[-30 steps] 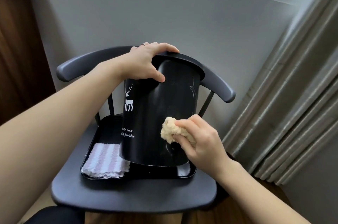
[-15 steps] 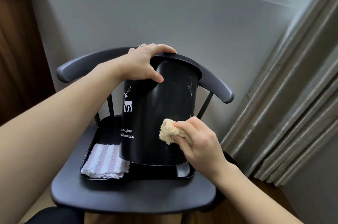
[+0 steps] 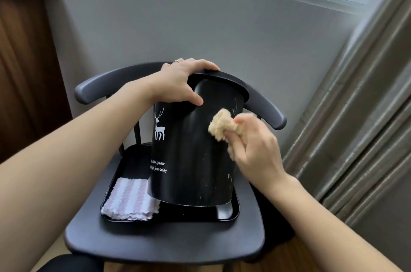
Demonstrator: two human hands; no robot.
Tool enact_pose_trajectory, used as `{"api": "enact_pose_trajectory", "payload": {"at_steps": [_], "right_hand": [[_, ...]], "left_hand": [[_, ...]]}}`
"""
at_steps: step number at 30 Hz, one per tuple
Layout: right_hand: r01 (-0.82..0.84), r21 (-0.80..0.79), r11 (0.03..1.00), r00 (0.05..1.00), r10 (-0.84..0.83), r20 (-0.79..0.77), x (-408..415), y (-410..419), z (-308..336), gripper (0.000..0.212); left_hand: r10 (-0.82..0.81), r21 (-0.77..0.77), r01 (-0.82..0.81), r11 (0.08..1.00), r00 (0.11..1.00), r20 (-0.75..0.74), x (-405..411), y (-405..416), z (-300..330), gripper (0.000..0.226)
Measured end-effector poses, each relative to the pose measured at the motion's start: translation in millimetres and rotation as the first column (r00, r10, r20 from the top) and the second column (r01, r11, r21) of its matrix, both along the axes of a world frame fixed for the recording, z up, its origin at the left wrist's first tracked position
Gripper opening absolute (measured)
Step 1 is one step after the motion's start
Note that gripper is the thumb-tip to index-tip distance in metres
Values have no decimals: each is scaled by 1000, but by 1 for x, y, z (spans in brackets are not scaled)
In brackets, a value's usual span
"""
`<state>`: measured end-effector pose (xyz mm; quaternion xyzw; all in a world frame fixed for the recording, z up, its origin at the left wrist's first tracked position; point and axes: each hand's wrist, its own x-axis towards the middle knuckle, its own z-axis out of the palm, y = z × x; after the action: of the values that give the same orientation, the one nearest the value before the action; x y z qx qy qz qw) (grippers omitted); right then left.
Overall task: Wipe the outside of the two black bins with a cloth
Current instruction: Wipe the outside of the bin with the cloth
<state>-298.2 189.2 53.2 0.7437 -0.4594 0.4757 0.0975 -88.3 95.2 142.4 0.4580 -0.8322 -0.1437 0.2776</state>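
while the bin (image 3: 191, 149) stood on the tray (image 3: 224, 214) on the chair (image 3: 155, 240), its long axis ran upright, tipped a little, rim uppermost, deer print facing left. the left hand (image 3: 180, 81) gripped the rim, fingers curled over the edge, thumb on the wall. the right hand (image 3: 253, 145) pinched a cloth (image 3: 220, 127) against the upper wall, blurred. the bin's mouth was hidden; a second bin could not be made out. a striped cloth (image 3: 129, 200) lay beside the base.

A bin (image 3: 191, 156) is stood in a tray (image 3: 224, 214) on a chair (image 3: 164, 242); a folded towel (image 3: 130, 200) is laid at its left.
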Motion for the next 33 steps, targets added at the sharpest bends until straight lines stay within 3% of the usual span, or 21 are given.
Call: {"api": "enact_pose_trajectory", "payload": {"at_steps": [3,7,10,13,18,22,25,27,30,33], "right_hand": [[84,119,989,987,-99,129,6,-18,15,28],[154,197,968,977,-179,117,17,-25,18,20],[21,301,953,973,-88,213,14,-20,21,10],[-160,426,890,945,14,326,3,-14,32,30],[-170,523,835,975,64,214,-7,-17,38,34],[-190,516,835,967,66,248,-7,-18,33,34],[-335,427,840,839,60,541,-5,-20,30,30],[-346,373,861,788,51,614,-6,-22,27,26],[-227,373,900,852,-2,523,-7,-21,18,20],[145,276,950,967,-194,162,-8,-19,8,18]], "left_hand": [[-6,-5,6,1000,1000,-5,-2,0,0,79],[-11,-14,11,1000,1000,7,-4,-1,0,79],[-2,-18,2,1000,1000,16,-1,-2,0,79],[0,-10,0,1000,1000,13,1,-2,0,79],[-7,-16,8,1000,1000,15,-2,-1,0,79],[-21,-24,21,1000,1000,9,-3,-1,0,79],[-21,-33,22,999,1000,19,-4,-2,0,79],[-24,-44,25,999,999,34,-5,-3,0,79],[-27,-39,28,999,999,40,-5,-3,0,79],[-22,-38,23,999,999,35,-5,-3,0,79]]}}
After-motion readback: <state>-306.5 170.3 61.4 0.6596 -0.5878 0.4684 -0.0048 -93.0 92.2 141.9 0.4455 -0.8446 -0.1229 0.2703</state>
